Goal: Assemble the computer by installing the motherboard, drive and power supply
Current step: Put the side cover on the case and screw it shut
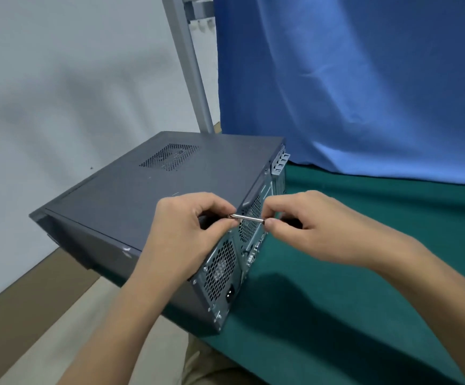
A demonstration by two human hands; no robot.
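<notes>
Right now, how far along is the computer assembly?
Nearly done, it seems. The case lies closed, side panel on, and the power supply sits behind its rear grille; motherboard and drive are hidden inside. In hand: the left hand pinches the screwdriver near its tip at the rear edge while the right hand holds its other end. Left: probably the remaining panel screws.

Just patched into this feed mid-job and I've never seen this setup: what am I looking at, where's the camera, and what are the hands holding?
There is no machine here: a person works bare-handed, and the single picture comes from a camera on their head, looking down. A grey computer case, closed, lies on its side on a green table cover, its vented back facing the hands; a blue curtain hangs behind. The left hand pinches the tip end of a metal screwdriver at the case's rear edge; the right hand grips its other end.
</notes>
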